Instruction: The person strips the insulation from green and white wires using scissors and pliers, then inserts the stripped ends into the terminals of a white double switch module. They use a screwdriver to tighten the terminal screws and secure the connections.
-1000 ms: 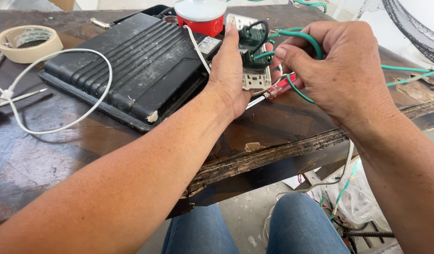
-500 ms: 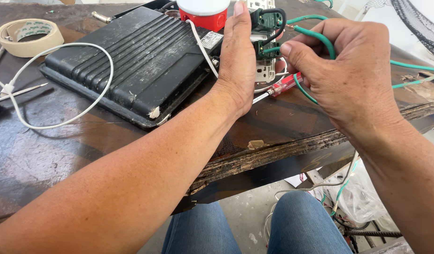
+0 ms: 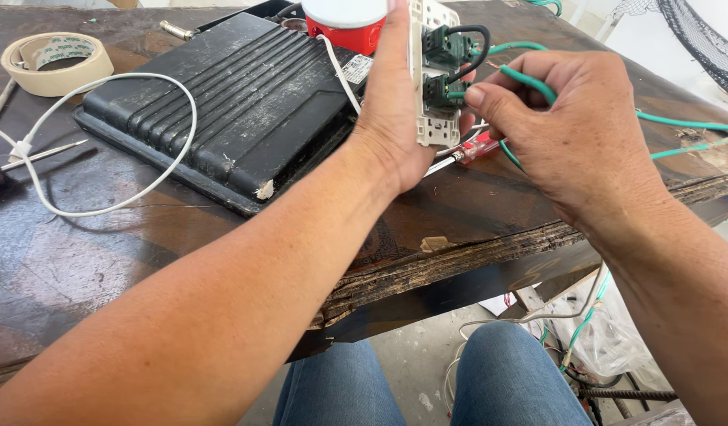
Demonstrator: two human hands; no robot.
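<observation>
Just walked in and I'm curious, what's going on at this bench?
A seated person is wiring an electrical outlet. The left hand holds the white outlet upright above the worn wooden table, while the right hand pinches a green wire at its back. A red-handled screwdriver lies beneath the hands. A black ribbed case, a white cable and a tape roll lie nearby.

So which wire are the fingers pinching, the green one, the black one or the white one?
The green wire. The right hand pinches it beside the socket plate. The black wire loops on the plate, and the white cable lies loose on the table.
</observation>
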